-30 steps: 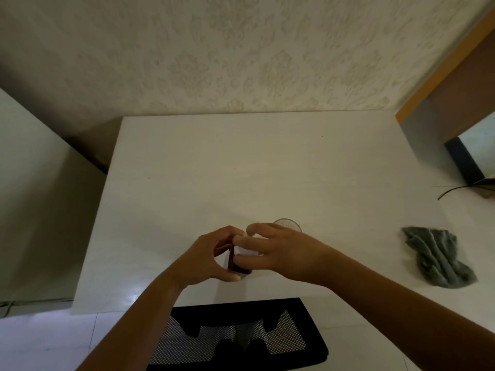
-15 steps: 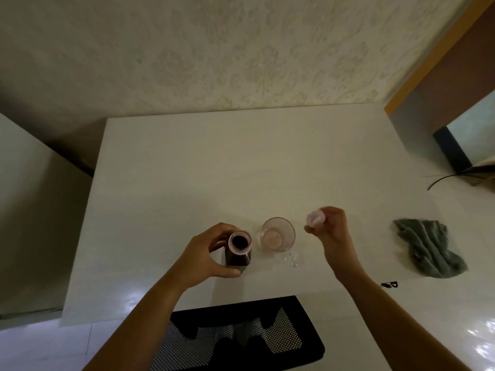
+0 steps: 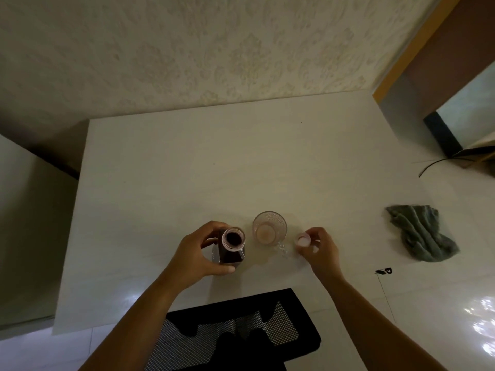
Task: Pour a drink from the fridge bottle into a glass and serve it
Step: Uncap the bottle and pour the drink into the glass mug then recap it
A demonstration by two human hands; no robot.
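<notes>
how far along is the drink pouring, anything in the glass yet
Done: the dark-liquid bottle is open, steadied by the left hand. In hand: the right hand holds its white cap low by the white table. Left: pouring; the clear ribbed glass looks empty.

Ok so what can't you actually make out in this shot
- Bottle label and fill level: head view looks straight down its open neck; left hand wraps the side.
- Cap: partly covered by right hand fingers; resting on the table or lifted, unclear.
- Glass: transparent, dim light; contents unclear.
</notes>
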